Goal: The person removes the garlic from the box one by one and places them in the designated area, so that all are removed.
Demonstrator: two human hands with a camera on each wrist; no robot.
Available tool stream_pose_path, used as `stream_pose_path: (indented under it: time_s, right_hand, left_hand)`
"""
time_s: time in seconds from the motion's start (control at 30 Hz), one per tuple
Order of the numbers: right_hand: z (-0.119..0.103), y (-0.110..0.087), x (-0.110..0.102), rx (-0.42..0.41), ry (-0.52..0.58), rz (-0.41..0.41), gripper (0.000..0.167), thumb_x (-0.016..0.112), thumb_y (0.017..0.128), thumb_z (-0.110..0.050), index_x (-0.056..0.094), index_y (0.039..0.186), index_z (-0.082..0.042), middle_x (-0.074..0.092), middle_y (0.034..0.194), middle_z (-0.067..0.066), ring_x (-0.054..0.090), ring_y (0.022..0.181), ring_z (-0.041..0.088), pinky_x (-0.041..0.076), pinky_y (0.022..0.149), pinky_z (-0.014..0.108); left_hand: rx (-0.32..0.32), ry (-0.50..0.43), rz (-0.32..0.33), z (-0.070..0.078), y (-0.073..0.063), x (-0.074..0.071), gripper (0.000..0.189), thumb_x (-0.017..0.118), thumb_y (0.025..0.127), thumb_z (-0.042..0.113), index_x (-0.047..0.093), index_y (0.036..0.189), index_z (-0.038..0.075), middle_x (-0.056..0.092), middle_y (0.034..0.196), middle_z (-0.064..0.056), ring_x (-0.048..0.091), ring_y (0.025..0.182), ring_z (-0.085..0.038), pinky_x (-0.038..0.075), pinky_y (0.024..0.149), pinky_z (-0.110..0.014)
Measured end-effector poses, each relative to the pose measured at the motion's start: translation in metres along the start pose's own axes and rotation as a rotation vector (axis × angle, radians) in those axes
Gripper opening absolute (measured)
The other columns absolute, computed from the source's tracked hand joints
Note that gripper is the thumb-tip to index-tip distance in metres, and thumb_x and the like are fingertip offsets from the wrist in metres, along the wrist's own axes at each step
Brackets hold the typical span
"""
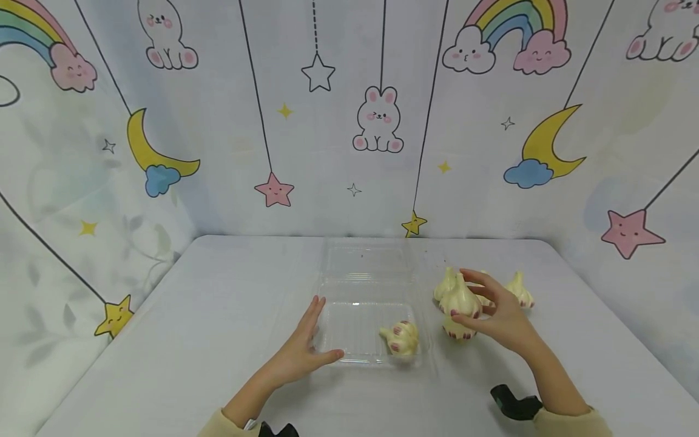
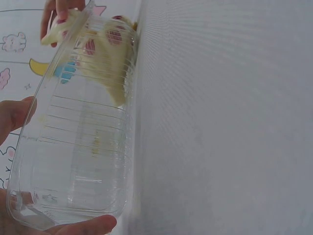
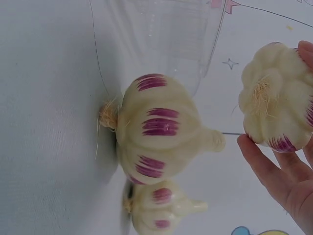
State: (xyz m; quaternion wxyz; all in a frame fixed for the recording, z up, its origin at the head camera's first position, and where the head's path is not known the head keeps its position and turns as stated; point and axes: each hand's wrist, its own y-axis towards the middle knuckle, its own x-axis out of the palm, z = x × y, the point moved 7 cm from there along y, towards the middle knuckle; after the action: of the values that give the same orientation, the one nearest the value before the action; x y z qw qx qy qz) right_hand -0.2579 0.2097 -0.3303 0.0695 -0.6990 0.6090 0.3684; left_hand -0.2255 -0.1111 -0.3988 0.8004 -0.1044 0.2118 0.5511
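My right hand (image 1: 499, 318) holds a garlic bulb (image 1: 460, 300), pale with purple streaks, between thumb and fingers. The right wrist view shows its rooty underside, the held bulb (image 3: 274, 98) being clear of the table. Just below it stands another garlic bulb (image 1: 459, 329). A clear plastic clamshell box (image 1: 349, 334) lies with its lid folded back. Inside it, at the right end, one garlic bulb (image 1: 403, 338) lies on its side. My left hand (image 1: 300, 352) rests against the box's left end, fingers extended along the side and thumb at the front corner.
More garlic bulbs stand around my right hand, one garlic bulb (image 1: 520, 290) farther right. The box's transparent lid (image 1: 368, 258) stretches toward the back of the white table (image 1: 246, 273). A patterned curtain (image 1: 327, 139) with cartoon animals surrounds the table.
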Motion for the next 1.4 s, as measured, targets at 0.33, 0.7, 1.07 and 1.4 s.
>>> stream_pose_path:
  time_s: [0.33,0.7,1.07,1.4]
  right_hand:
    - [0.01,-0.006,-0.01,0.007,-0.04,0.029,0.075,0.079,0.072,-0.016,0.041,0.136,-0.01,0.044,0.134,0.01,0.04,0.106,-0.009,0.048,0.074,0.019]
    - [0.021,-0.01,-0.025,-0.011,-0.09,0.082,0.076,0.08,0.069,-0.011,0.041,0.134,-0.009,0.048,0.126,0.012,0.043,0.101,-0.012,0.049,0.07,0.018]
    - [0.034,-0.016,-0.034,0.024,-0.117,0.095,0.077,0.079,0.07,-0.01,0.038,0.135,-0.005,0.046,0.125,0.015,0.038,0.099,-0.015,0.044,0.059,0.022]
    - [0.049,-0.018,-0.033,0.066,-0.103,0.058,0.075,0.078,0.071,-0.009,0.036,0.133,-0.002,0.045,0.123,0.021,0.05,0.109,0.024,0.048,0.06,0.022]
  left_hand:
    - [0.01,-0.009,0.01,0.002,0.0,-0.001,0.097,0.072,0.079,0.022,0.004,0.148,0.013,-0.008,0.151,-0.017,0.02,0.126,-0.054,0.034,0.089,-0.064]
    - [0.002,0.009,0.014,-0.001,0.0,0.0,0.097,0.072,0.079,0.024,0.004,0.148,0.013,-0.008,0.152,-0.014,0.02,0.127,-0.053,0.032,0.092,-0.063]
    - [0.004,0.0,0.002,0.0,0.0,0.0,0.097,0.072,0.08,0.024,0.003,0.148,0.012,-0.009,0.151,-0.017,0.02,0.126,-0.055,0.033,0.09,-0.064]
    - [0.004,-0.01,-0.004,-0.001,-0.001,0.0,0.096,0.071,0.08,0.023,0.004,0.148,0.012,-0.01,0.151,-0.017,0.019,0.125,-0.056,0.034,0.089,-0.065]
